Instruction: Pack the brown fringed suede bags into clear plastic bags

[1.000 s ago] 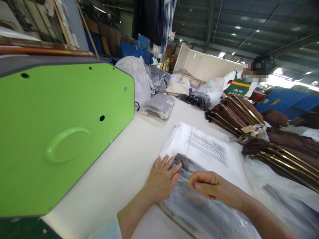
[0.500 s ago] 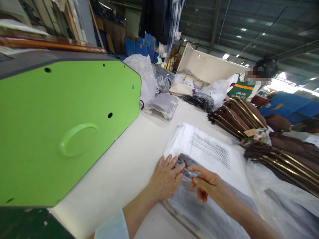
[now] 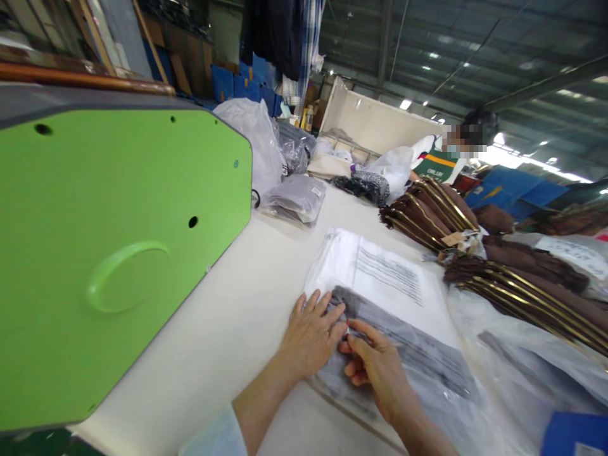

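Observation:
A clear plastic bag (image 3: 441, 380) lies flat on the table in front of me, with dark grey folded cloth inside. Its white upper part (image 3: 342, 263) bears several lines of black print. My left hand (image 3: 311, 332) rests open on the bag's left side, fingers spread over the edge of the dark cloth. Close beside the left thumb, my right hand (image 3: 373, 364) is closed, thumb and index finger pinched together over the bag. A tiny pale bit shows at those fingertips; what it is I cannot make out.
A big green machine panel (image 3: 133, 190) stands at left. Behind the bag lies another packed grey bag (image 3: 297, 196). Brown fringed bundles with gold edges (image 3: 430, 215) are piled at right, near a blue object (image 3: 574, 434). A person in a green apron (image 3: 434, 164) stands beyond.
My right hand has moved left toward the left thumb, and its fingertips have come together. The left hand stays on the bag. The view has shifted slightly, bringing a blue object in at lower right.

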A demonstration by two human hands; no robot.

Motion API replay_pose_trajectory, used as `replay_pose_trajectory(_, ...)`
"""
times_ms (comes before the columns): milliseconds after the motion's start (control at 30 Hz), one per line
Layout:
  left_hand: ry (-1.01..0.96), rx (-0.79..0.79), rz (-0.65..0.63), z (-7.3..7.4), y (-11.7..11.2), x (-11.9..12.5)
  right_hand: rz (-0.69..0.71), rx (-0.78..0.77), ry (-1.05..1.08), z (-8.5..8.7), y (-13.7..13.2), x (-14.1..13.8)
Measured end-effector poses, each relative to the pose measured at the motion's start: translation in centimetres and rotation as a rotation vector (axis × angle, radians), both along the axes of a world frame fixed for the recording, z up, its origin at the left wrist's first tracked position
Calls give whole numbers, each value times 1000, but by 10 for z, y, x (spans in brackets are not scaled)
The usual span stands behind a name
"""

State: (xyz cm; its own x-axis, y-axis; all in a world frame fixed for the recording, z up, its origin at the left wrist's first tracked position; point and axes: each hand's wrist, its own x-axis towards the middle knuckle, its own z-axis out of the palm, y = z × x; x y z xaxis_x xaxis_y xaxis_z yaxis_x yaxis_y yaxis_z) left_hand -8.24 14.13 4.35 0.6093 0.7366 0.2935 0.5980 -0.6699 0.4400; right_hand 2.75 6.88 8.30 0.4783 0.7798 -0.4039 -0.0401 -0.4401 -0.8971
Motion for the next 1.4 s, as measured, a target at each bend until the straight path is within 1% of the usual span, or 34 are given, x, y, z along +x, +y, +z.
replay_pose_trajectory(100, -21, -43, 38, 3, 1, 3, 16, -16, -23, 2, 1, -1)
replay_pose_trajectory(200, -33, -89, 70, 8, 2, 6, 63, -34, -55, 1, 1, -1)
replay_pose_trajectory(333, -35, -115, 108, 13, 3, 10, 161, -74, -140, 0, 2, 2)
replay_pose_trajectory(433, -39, -110, 122, 13, 2, 12, 266, -139, -270, 3, 2, 3)
replay_pose_trajectory(533, -46, -105, 126, 13, 0, 12, 394, -210, -494, 7, -1, 5)
replay_pose_trajectory(700, -55, -79, 109, 12, -1, 11, 543, -213, -1059, 16, -10, 16)
replay_pose_trajectory(800, -59, -75, 114, 10, -1, 11, 658, -216, -1295, 26, -12, 29)
replay_pose_trajectory(867, -62, -72, 118, 9, -1, 11, 790, -164, -1562, 31, -10, 39)
replay_pose_trajectory(933, -60, -67, 116, 9, -1, 11, 919, -91, -1822, 32, -5, 49)
replay_pose_trajectory(967, -57, -65, 116, 9, -1, 10, 962, -58, -1902, 31, -2, 54)
replay_pose_trajectory(1000, -55, -64, 116, 10, -1, 10, 977, -18, -1937, 27, 1, 59)
replay_pose_trajectory(1067, -54, -65, 118, 10, -2, 10, 971, 118, -1954, 16, 8, 66)
replay_pose_trajectory(1167, -55, -62, 121, 9, -1, 10, 977, 441, -1922, 0, 17, 76)
replay_pose_trajectory(1200, -53, -60, 119, 8, -1, 10, 995, 505, -1888, -2, 20, 79)
replay_pose_trajectory(1233, -50, -57, 117, 8, -1, 10, 1014, 542, -1859, 0, 24, 82)
replay_pose_trajectory(1300, -46, -53, 111, 7, 0, 11, 1023, 554, -1848, 9, 29, 89)
replay_pose_trajectory(1400, -47, -55, 108, 7, 0, 11, 943, 517, -1911, 32, 27, 90)
